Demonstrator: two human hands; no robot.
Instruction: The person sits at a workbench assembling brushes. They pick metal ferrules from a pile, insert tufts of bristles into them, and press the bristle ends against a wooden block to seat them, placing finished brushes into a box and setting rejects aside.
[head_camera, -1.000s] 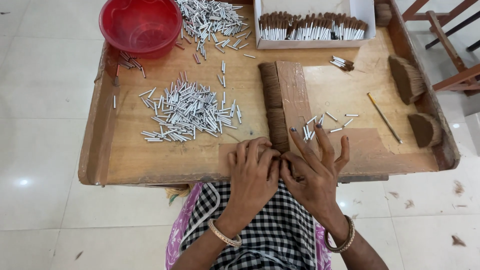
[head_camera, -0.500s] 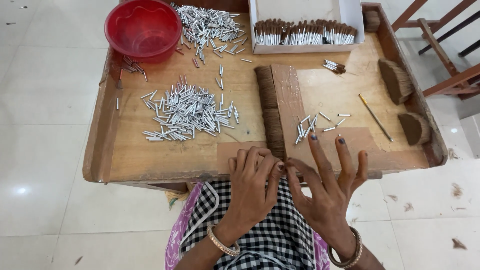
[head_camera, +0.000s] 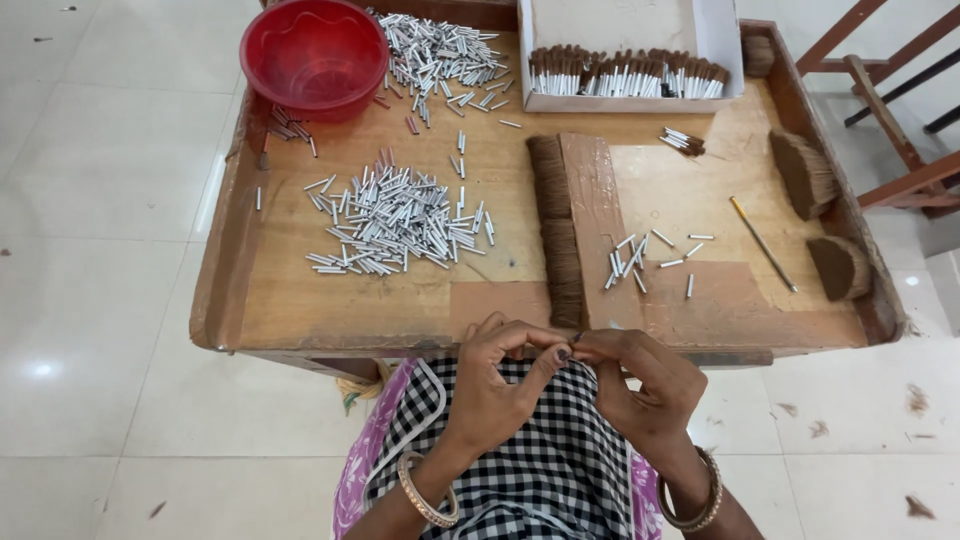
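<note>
Left hand (head_camera: 500, 375) and right hand (head_camera: 640, 385) meet fingertip-to-fingertip at the near edge of the shallow wooden work tray (head_camera: 330, 300), pinching a small dark tuft of fibre (head_camera: 572, 345) close for fine control.

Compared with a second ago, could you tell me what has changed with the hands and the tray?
Both hands have drawn back off the wooden tray toward the lap. The right hand, earlier spread open, has curled, and its fingertips now meet the left hand around something small. The pile of silver tubes, red bowl and white box stayed put.
</note>
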